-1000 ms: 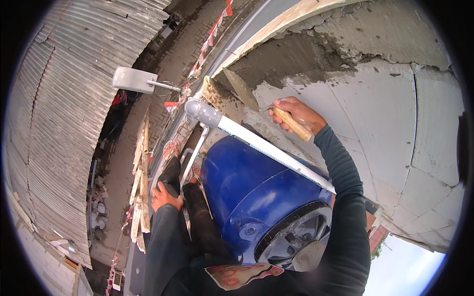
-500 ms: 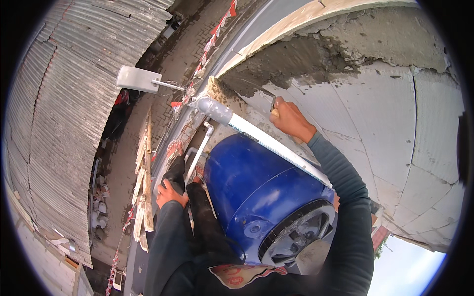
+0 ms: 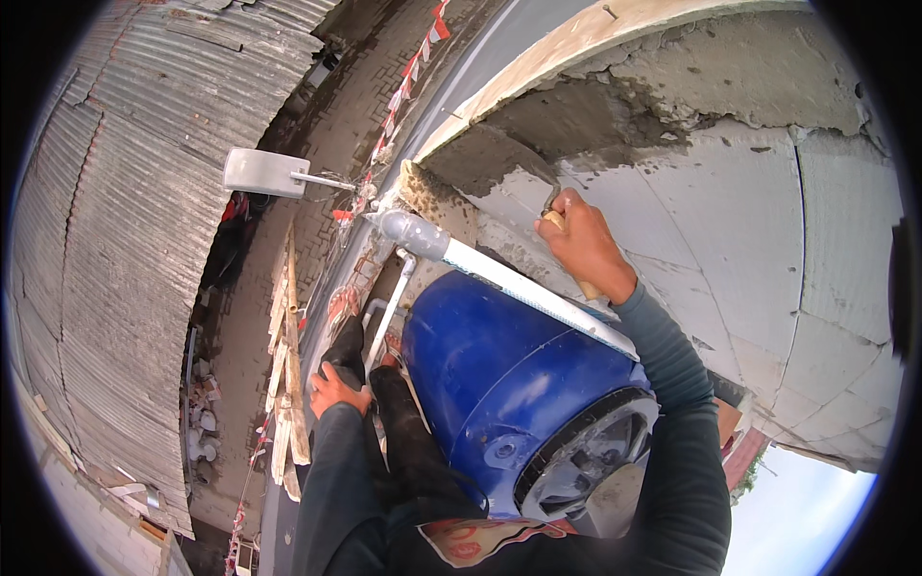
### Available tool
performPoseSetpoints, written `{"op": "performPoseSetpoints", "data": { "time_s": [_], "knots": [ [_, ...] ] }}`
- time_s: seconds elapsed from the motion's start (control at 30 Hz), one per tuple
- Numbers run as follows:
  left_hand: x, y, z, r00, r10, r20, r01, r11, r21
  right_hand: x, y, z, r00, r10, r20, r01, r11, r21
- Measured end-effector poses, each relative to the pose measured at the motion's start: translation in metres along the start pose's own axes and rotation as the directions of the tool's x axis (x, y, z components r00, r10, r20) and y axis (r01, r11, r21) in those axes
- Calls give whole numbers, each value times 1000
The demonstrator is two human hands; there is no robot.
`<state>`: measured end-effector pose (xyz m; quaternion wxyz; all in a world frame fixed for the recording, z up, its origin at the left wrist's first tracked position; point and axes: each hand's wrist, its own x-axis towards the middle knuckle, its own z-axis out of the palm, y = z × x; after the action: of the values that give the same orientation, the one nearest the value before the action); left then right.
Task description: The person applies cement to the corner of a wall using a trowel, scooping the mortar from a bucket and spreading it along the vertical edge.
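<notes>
My right hand (image 3: pixel 588 248) is closed round the wooden handle of a trowel (image 3: pixel 554 220). The trowel's thin blade lies against the wet grey mortar (image 3: pixel 600 120) on the block wall (image 3: pixel 740 211), and its edges blend into the mortar. Below the smeared band, the pale blocks are bare apart from splashes. Down at the left, my left hand (image 3: pixel 338 389) rests on my dark-trousered knee, fingers apart and holding nothing. Under my right forearm stands a big blue drum (image 3: pixel 519 355), with a white pipe (image 3: pixel 538 293) slanting across in front of it.
A grey pipe fitting (image 3: pixel 413 233) caps the white pipe's far end. Bamboo and timber strips (image 3: pixel 288 374) stand at the left. Red-and-white tape (image 3: pixel 408 82) runs along the roadside far below, beside a corrugated roof (image 3: pixel 134 211). A nail (image 3: pixel 609 12) sticks out of the wooden board (image 3: pixel 538 62) edging the wall.
My right hand and the trowel have moved slightly right and toward me along the wall. More mortar now covers the wall near the board. My left hand stays on my knee.
</notes>
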<state>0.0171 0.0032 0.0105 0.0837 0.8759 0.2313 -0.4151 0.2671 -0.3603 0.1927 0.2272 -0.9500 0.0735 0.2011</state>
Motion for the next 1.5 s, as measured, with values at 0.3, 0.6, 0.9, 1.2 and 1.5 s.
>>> {"op": "performPoseSetpoints", "data": {
  "time_s": [0.3,0.6,0.9,1.2,1.5],
  "knots": [
    [2,-1,2,999,29,-28,-29,1000,7,-20,0,-40,996,86,-7,-84,984,156],
    [0,1,-1,1000,-21,-3,22,999,49,-69,10,-67,999,1,-35,6,977,211],
    [0,7,-2,1000,10,0,-10,997,80,60,67,93,985,-67,160,87,989,-121],
    [-1,12,2,1000,2,21,-4,996,85,44,38,64,999,29,46,-32,998,57],
    [1,12,8,1000,23,2,-23,995,96,-3,27,4,998,57,-28,-48,965,257]
  ]
}}
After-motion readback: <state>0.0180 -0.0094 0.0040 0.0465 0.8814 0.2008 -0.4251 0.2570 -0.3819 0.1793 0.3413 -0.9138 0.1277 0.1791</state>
